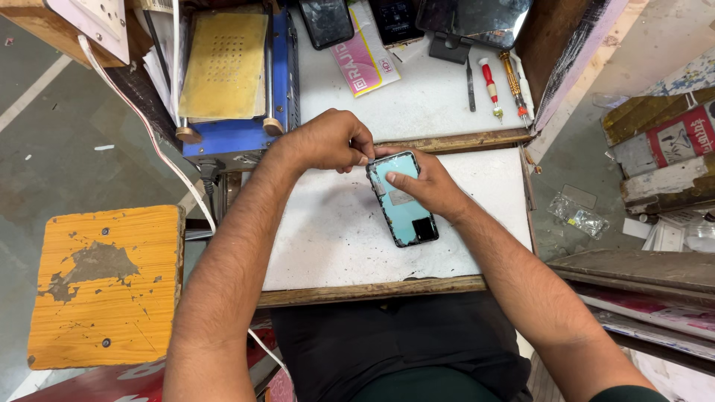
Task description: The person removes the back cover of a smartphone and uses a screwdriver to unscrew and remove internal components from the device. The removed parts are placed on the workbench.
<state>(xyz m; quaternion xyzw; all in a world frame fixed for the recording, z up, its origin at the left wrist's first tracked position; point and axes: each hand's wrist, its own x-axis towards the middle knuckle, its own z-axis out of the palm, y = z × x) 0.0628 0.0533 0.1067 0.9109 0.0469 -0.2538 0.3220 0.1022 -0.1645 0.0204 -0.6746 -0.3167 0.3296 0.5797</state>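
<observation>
Two bare hands are working on one phone point(402, 199) that is lying on the white worktop point(335, 238), near its far edge. My right hand point(423, 184) is resting flat across the phone's upper half, fingers close together and pressing down, so that part of the pale blue face is hidden beneath them. My left hand point(328, 140) is curling in at the phone's top corner, fingertips bunched as if pinching something there; whatever they are gripping is too small to make out.

The phone's long axis is running from the far left toward the near right, tilted slightly, with a dark patch showing at the near end.

Beyond the worktop, on a higher white shelf point(424, 100), three slim hand tools are lying side by side: a grey one point(471, 85), a red-handled screwdriver point(491, 88) and an orange-handled screwdriver point(515, 85). Two dark phones point(326, 22) are being cut off by the top edge of the view. One blue machine with a yellow plate point(231, 74) is sitting to the left, and one orange wooden stool point(104, 286) is standing beside my left arm.
</observation>
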